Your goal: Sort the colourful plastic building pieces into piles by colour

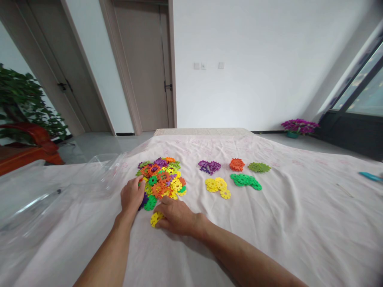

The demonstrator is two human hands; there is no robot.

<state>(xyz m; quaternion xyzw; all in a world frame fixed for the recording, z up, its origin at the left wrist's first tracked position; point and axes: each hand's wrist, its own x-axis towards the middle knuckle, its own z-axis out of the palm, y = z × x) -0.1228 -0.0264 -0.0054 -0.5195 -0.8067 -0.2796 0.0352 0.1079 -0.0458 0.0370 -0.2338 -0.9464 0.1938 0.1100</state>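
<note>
A mixed pile of interlocking plastic discs (161, 179), in orange, yellow, green and purple, lies on the cloth in front of me. My left hand (132, 196) is at the pile's left edge with its fingers curled in; red and green bits show by the fingertips, but what it grips is hidden. Just in front of the pile, my right hand (178, 217) pinches yellow notched discs (155, 219) between thumb and fingers. To the right lie sorted groups: purple discs (210, 166), yellow discs (218, 185), orange-red discs (237, 164), green discs (245, 180) and olive-green discs (259, 167).
A pale wrinkled cloth (269, 239) covers the table. Clear plastic packaging (68, 195) spreads over its left side. Far right are a blue object (371, 176) and a thin stick (344, 190). A wooden armrest (36, 139) stands beyond the left side.
</note>
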